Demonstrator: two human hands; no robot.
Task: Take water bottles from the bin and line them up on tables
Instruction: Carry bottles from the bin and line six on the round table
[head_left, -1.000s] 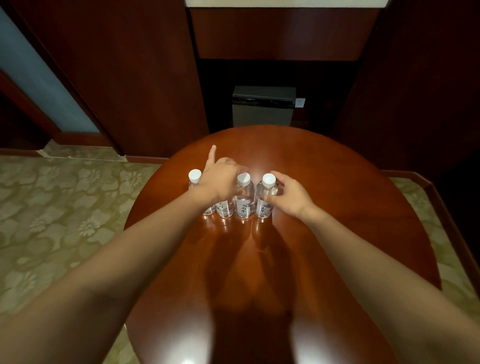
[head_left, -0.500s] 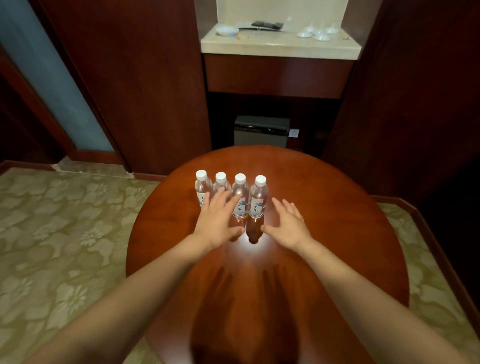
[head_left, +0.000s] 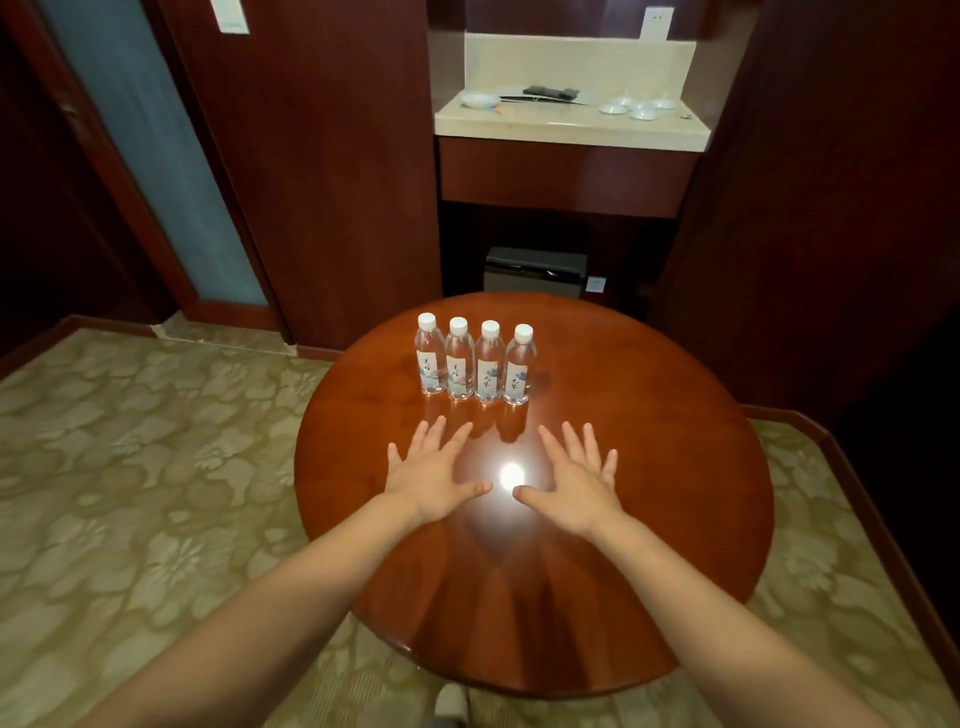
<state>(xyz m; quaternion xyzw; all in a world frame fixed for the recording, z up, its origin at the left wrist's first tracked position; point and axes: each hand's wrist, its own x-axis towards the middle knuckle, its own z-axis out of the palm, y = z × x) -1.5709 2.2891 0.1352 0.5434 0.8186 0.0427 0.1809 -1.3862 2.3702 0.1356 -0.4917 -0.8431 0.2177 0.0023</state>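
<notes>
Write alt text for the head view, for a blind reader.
Four clear plastic water bottles with white caps stand upright in a row on a round red-brown wooden table. Nearer the camera, the left hand and right hand are spread open, holding nothing.

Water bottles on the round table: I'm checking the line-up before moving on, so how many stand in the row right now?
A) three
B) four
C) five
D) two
B: four capped water bottles stand upright, side by side in one row on the round wooden table. The left hand and right hand are spread flat nearer the camera, touching none of them.
</notes>
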